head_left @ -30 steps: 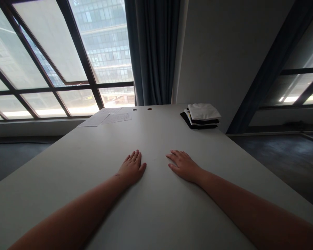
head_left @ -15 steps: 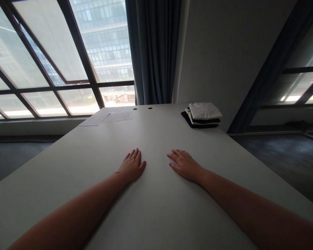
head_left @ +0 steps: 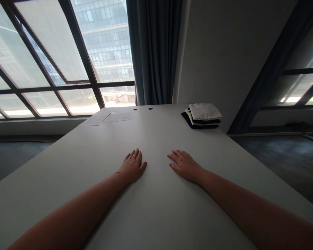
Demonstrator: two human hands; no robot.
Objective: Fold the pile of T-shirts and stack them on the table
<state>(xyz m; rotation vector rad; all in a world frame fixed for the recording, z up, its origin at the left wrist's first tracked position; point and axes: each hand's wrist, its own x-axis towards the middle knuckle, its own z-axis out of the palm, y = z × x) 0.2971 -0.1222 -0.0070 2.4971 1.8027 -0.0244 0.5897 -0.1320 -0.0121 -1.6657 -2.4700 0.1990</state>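
Observation:
Both of my hands rest palm down on a white table (head_left: 156, 215), a short gap apart. My left hand (head_left: 132, 166) lies flat with its fingers stretched away from me and the thumb out to the right; it holds nothing. To its right, my right hand (head_left: 185, 165) is also flat, fingers apart and pointing left, with nothing in it. Beyond the right hand, near the table's far right edge, sits a stack of folded cloths (head_left: 205, 116), white on top with black layers below. Neither hand touches the stack.
Several sheets of paper (head_left: 117, 117) lie at the table's far left corner. Two round holes, one of them a dark hole (head_left: 150, 108), are near the far edge. Behind the table hang a blue curtain (head_left: 156, 52) and a large window (head_left: 52, 41); a grey wall (head_left: 219, 52) stands right of it.

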